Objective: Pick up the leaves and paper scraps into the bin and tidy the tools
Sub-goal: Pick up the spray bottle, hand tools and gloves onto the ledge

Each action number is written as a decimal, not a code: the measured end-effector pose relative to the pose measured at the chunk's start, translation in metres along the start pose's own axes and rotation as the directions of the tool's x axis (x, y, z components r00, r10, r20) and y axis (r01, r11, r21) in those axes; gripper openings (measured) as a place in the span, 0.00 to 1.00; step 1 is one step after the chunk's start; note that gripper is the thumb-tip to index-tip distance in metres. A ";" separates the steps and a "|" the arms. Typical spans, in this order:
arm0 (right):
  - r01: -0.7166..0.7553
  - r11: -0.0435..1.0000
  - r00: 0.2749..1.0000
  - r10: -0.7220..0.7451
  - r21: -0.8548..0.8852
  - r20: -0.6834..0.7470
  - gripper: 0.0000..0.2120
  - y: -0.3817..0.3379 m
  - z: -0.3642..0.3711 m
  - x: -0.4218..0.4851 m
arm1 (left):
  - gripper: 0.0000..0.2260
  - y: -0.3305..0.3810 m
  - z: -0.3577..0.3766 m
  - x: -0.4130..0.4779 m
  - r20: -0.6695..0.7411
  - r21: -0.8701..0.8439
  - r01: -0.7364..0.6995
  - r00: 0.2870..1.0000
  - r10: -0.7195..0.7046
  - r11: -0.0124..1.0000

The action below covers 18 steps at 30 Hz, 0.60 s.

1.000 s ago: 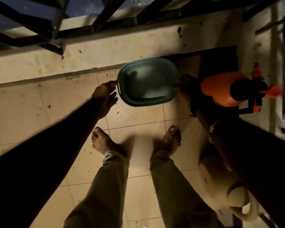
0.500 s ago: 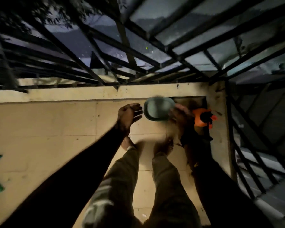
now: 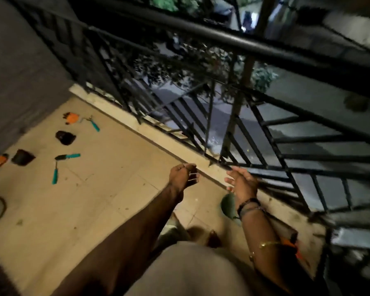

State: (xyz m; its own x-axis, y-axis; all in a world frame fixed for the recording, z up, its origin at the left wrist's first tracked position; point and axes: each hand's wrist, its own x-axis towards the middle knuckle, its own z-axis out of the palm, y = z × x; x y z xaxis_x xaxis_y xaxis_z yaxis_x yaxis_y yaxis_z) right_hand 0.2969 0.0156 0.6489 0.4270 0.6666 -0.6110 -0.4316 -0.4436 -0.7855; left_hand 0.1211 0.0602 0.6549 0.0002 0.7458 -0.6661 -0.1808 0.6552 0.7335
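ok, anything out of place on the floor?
Yes. Far left, three teal tools lie scattered at different angles, two black pots look tipped over, and an orange glove lies near them. Small specks dot the tiles.
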 end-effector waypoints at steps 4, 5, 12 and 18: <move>0.015 0.991 0.990 0.004 -0.130 0.142 0.10 -0.001 0.047 -0.016 | 0.07 0.012 -0.047 -0.015 -0.086 -0.145 -0.048 0.996 0.035 0.988; 0.016 0.987 0.983 0.014 -0.162 0.182 0.11 0.001 0.062 -0.021 | 0.06 0.017 -0.062 -0.018 -0.110 -0.179 -0.064 0.993 0.045 0.982; 0.097 0.932 0.910 0.058 -0.348 0.410 0.11 0.026 0.177 -0.064 | 0.08 0.043 -0.186 -0.031 -0.289 -0.296 -0.202 0.951 0.114 0.933; 0.165 0.911 0.848 0.065 -0.378 0.526 0.10 0.064 0.298 -0.105 | 0.06 0.067 -0.312 -0.045 -0.429 -0.334 -0.281 0.895 0.120 0.900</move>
State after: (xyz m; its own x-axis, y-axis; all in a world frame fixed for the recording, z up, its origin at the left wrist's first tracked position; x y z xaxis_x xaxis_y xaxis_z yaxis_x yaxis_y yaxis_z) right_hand -0.0123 0.0961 0.6920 -0.0844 0.8516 -0.5173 -0.0226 -0.5206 -0.8535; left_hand -0.1976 0.0329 0.6916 -0.4435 0.6949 -0.5661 -0.4916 0.3395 0.8019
